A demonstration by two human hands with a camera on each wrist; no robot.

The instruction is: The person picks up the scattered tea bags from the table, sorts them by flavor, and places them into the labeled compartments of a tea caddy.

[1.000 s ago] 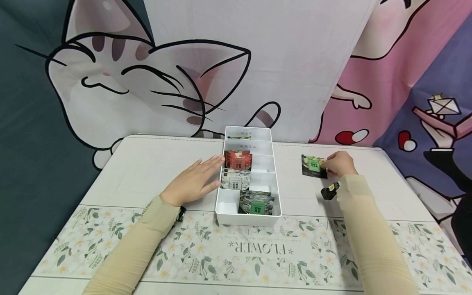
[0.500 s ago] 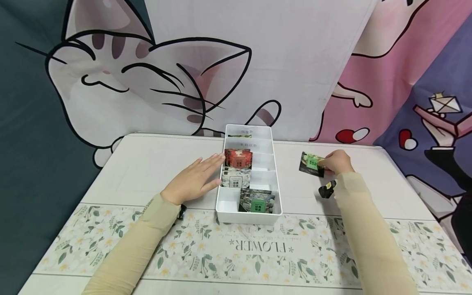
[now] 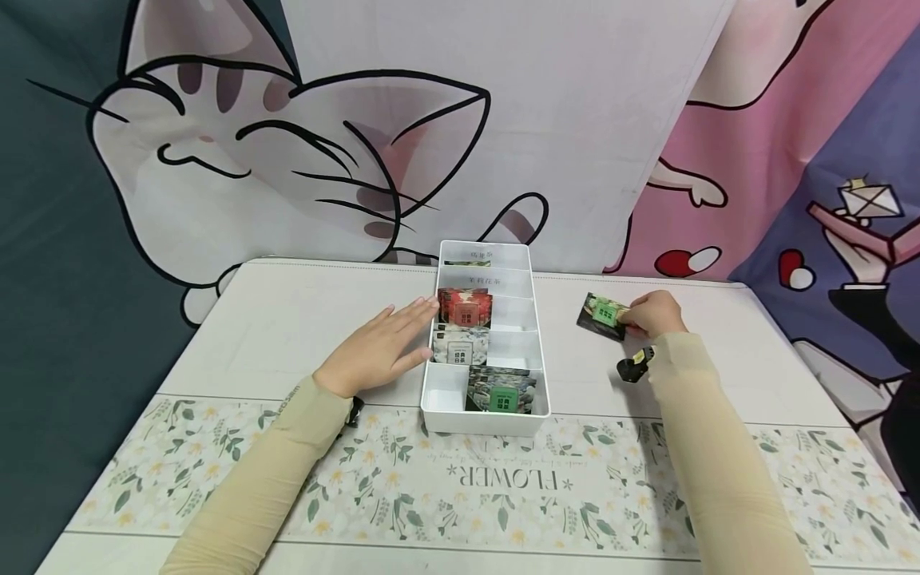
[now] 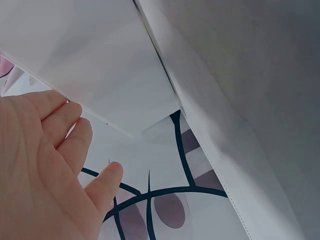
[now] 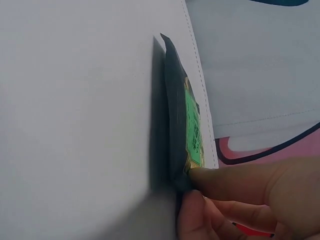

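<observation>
My right hand (image 3: 657, 314) pinches a black and green tea bag sachet (image 3: 602, 315) by its edge, thumb and fingers on either side. In the right wrist view the sachet (image 5: 175, 110) stands tilted just over the white tabletop and casts a shadow there. My left hand (image 3: 377, 347) has its fingers straight, fingertips at the left side of a white divided box (image 3: 485, 425); the left wrist view has them right at the box wall (image 4: 100, 65). Red sachets (image 3: 465, 310), white sachets (image 3: 460, 349) and green-labelled sachets (image 3: 503, 391) stand in separate compartments of the box.
At the back of the box, a sachet edge (image 3: 467, 263) peeks up in the farthest compartment. A floral mat strip (image 3: 503, 511) crosses the front of the table. Behind the table hangs a cartoon cat cloth (image 3: 575, 120). Each wrist wears a dark device (image 3: 635, 366).
My right hand has drawn the sachet slightly leftward, toward the box, and turned it a little. My left hand stays at the box's side.
</observation>
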